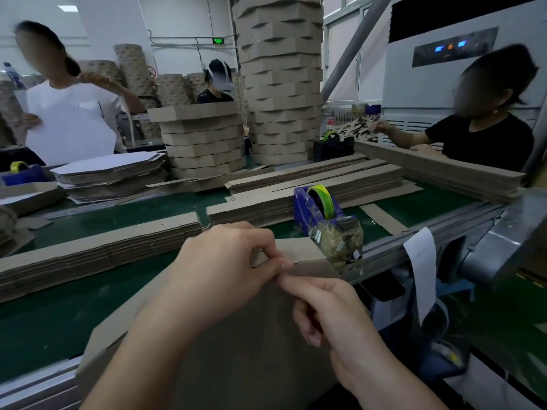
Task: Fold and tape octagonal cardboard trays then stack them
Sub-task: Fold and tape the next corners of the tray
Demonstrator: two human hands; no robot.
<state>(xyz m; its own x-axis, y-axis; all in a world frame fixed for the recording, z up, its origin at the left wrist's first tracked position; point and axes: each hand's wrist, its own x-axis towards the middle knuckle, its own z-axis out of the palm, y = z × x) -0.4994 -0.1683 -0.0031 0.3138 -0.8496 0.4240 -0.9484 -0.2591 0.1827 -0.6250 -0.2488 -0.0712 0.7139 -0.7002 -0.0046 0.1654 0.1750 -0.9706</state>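
Head view. One cardboard tray [236, 350], lower centre. Our left hand [231, 270] pinches its top flap. Our right hand [328, 309] touches the same seam, fingers curled; grip unclear. Nearest tape dispenser [319, 211] right of centre; three counted. Two tray stacks upper centre: short stack [204, 143], tall stack [281, 84].

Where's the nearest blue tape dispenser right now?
Head view, right of centre: the tape dispenser sits on the green belt's near edge, just beyond the tray, beside cardboard strips.
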